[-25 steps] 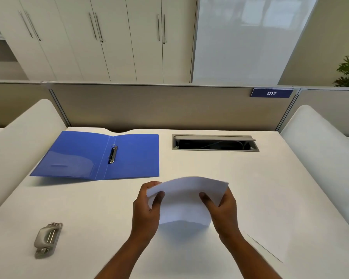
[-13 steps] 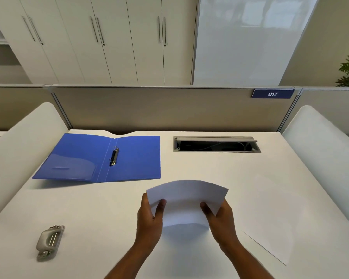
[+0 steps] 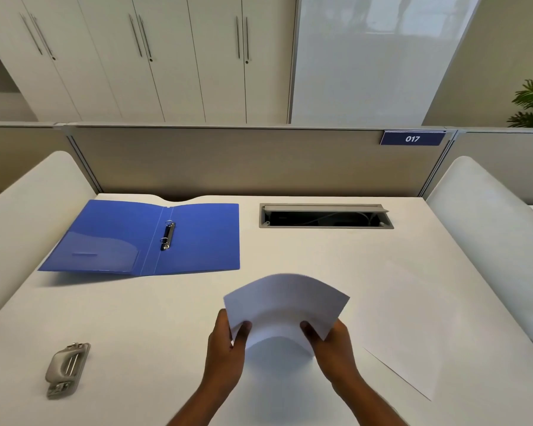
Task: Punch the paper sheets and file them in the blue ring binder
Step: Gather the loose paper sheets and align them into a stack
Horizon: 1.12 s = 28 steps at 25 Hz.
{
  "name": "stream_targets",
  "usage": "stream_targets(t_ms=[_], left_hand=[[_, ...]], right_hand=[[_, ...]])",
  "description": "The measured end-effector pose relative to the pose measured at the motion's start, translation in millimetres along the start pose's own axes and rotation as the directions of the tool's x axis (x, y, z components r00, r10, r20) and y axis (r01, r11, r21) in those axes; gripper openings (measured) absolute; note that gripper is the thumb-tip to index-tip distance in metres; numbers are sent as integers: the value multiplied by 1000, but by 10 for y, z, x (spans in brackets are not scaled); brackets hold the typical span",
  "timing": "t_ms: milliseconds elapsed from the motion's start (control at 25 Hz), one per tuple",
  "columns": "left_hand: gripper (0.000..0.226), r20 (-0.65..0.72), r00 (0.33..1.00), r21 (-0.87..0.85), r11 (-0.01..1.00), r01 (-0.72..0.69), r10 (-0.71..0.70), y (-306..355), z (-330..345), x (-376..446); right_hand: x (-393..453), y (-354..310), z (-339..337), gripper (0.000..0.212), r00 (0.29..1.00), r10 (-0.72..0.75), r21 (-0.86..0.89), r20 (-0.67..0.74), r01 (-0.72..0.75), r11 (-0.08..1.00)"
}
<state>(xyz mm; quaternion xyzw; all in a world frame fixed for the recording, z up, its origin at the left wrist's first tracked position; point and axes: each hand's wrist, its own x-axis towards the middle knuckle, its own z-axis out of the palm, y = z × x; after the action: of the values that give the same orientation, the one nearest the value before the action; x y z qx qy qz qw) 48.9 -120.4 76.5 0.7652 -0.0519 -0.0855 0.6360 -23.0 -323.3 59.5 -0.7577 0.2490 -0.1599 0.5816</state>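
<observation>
- The desk (image 3: 173,327) is white and carries everything.
- The blue binder (image 3: 203,241) lies open at the far left, its rings (image 3: 167,235) bare, closed or not I cannot tell.
- A second sheet (image 3: 413,333) lies flat to the right, hard to pick out against the white top.
- The held paper (image 3: 286,302) arches upward above the desk near the front edge; light and floppy, it will likely crease if squeezed, so edge pinches suit it.
- The left hand (image 3: 225,352) and right hand (image 3: 333,348) each pinch a lower corner.
- The hole punch (image 3: 66,368) sits well apart at the near left, untouched.
</observation>
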Motion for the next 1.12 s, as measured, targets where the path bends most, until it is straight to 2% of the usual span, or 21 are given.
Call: stream_targets(t_ms=[120, 200, 240, 320, 400, 480, 560, 600, 680, 880, 1000, 1040, 1120], left_hand=[[22, -44, 999, 117, 993, 11, -6, -100, -24, 20], [16, -119, 993, 193, 981, 15, 9, -157, -74, 73], [15, -148, 989, 212, 976, 40, -8, -206, -89, 92], [10, -204, 975, 233, 963, 136, -89, -374, -167, 141], [14, -252, 947, 273, 924, 269, -201, -609, -239, 159], [23, -269, 923, 287, 891, 351, -276, -805, -298, 142], [27, -257, 913, 272, 883, 383, -316, -907, -312, 129], [29, -253, 909, 264, 880, 394, -331, -930, -301, 125], [30, -250, 901, 253, 874, 414, -354, -946, -278, 125], [33, -205, 909, 245, 880, 406, -362, -892, -208, 161], [34, -183, 921, 232, 896, 379, -343, -848, -215, 168], [34, -176, 925, 223, 901, 372, -338, -843, -228, 169], [34, -167, 927, 208, 906, 367, -337, -837, -254, 161]], right_hand=[[-6, 72, -27, 27, 999, 17, -14, 44, -16, 1000], [36, 131, -146, 45, 998, 0, 49, 71, -3, 999], [41, 191, -231, 55, 996, -18, 21, 89, 17, 1000], [40, 362, -349, 67, 991, -70, -199, 115, 92, 976], [44, 595, -445, 69, 995, -61, -537, 79, 94, 839], [49, 800, -525, 74, 997, 69, -769, -25, -63, 636], [51, 929, -582, 80, 973, 203, -832, -105, -198, 518], [35, 968, -592, 81, 969, 224, -848, -101, -202, 491], [-7, 1007, -555, 79, 982, 187, -881, -29, -113, 459], [-202, 905, -263, 65, 952, 118, -854, 281, 193, 483], [-334, 862, -129, 56, 916, 40, -759, 400, 307, 575], [-336, 833, -144, 50, 922, -21, -715, 386, 313, 625], [-272, 811, -255, 39, 964, -167, -674, 205, 263, 691]])
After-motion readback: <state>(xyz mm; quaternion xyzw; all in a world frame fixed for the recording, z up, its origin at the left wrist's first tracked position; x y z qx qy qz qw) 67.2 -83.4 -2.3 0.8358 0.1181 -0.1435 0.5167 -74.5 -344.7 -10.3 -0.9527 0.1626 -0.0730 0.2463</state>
